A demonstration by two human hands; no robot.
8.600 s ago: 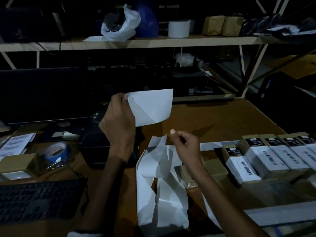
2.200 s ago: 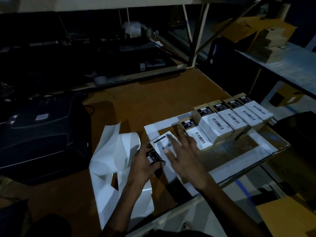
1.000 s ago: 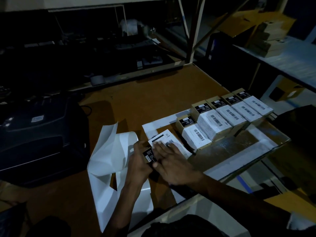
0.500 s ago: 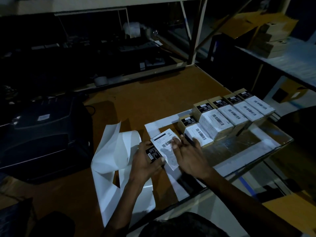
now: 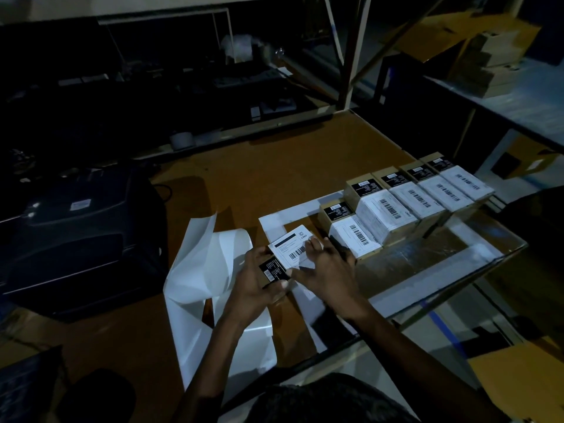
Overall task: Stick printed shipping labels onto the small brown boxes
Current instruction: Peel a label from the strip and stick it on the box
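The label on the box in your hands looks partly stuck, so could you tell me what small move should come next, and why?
Probably sweep the right hand flat across the label towards its free edge. The left hand grips the box and steadies it, the right fingers already lie straight on the label, and its far corner seems to stand proud of the box. Five labelled boxes sit in a row beyond.

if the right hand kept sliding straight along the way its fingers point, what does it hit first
The right hand points up-left across the shipping label on the box the left hand holds. Going on, it would probably meet the left hand's fingers at the label's far edge, though depth is unclear.
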